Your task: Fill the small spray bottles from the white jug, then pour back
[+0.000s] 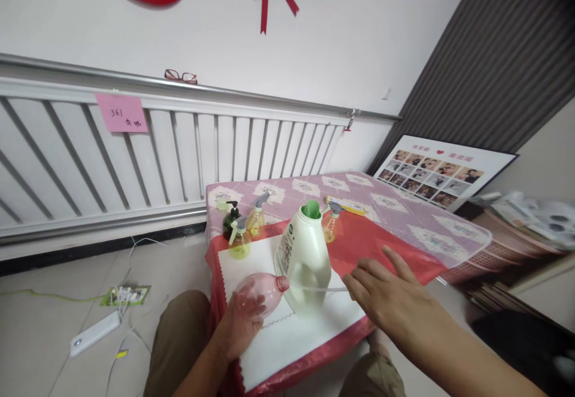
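Note:
My left hand (241,324) is wrapped round a clear pink plastic bottle (265,291) lying on its side over a white cloth (287,331). Its neck points right toward a large pale green jug (304,257) with an open green spout. A thin clear tube (320,289) runs from the bottle's mouth to the right. My right hand (384,292) hovers over the table's right part with fingers stretched out, its fingertips close to the tube's end, holding nothing.
Small spray bottles (256,217) and a dark pump bottle (230,217) stand at the table's back left; another small sprayer (332,223) stands behind the jug. A radiator (135,157) lines the wall. A power strip (94,332) lies on the floor, a photo board (442,172) leans at right.

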`<state>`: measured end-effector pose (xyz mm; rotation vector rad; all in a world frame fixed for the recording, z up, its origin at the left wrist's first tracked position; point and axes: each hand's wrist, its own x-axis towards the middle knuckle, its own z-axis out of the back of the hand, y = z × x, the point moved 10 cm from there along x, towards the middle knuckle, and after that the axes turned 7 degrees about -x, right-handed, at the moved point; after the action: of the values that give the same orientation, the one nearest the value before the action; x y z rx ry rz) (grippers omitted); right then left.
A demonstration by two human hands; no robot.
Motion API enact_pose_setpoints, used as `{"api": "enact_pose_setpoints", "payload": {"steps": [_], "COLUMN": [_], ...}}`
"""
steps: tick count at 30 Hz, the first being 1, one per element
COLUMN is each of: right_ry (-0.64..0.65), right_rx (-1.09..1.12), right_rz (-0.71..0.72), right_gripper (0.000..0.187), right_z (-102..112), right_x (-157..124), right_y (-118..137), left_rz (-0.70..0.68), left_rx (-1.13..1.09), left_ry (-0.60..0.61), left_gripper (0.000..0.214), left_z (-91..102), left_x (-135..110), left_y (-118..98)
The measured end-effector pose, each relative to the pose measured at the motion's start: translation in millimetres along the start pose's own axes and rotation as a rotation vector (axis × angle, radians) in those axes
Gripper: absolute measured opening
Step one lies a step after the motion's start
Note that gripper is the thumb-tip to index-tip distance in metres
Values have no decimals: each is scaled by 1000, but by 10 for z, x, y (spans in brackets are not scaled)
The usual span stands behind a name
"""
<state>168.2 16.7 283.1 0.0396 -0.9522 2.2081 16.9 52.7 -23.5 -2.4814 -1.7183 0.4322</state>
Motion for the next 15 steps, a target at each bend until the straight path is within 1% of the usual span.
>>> {"api": "enact_pose_setpoints", "payload": {"steps": [3, 5, 9, 12, 15], "right_ry": [22, 13, 11, 0, -6], "right_rx": [-53, -99, -130, -105, -86], "right_rz": [33, 53, 123, 186, 258], "right_gripper": [28, 28, 26, 22, 21], "right_z": [93, 152, 211, 221, 175], "right_x": [109, 159, 279, 430, 604], "right_y": [70, 92, 190, 355, 592], "left_rz": [-1, -3, -16, -34, -27], "left_rx": [0, 12, 27, 14, 18], "left_ry": [7, 2, -25, -43, -70], "left_gripper": [57, 58, 53, 46, 43], "left_z": [-1, 1, 22, 14, -38], "left_x": [4, 14, 32, 27, -5], "left_y": [1, 12, 41, 36, 20]}}
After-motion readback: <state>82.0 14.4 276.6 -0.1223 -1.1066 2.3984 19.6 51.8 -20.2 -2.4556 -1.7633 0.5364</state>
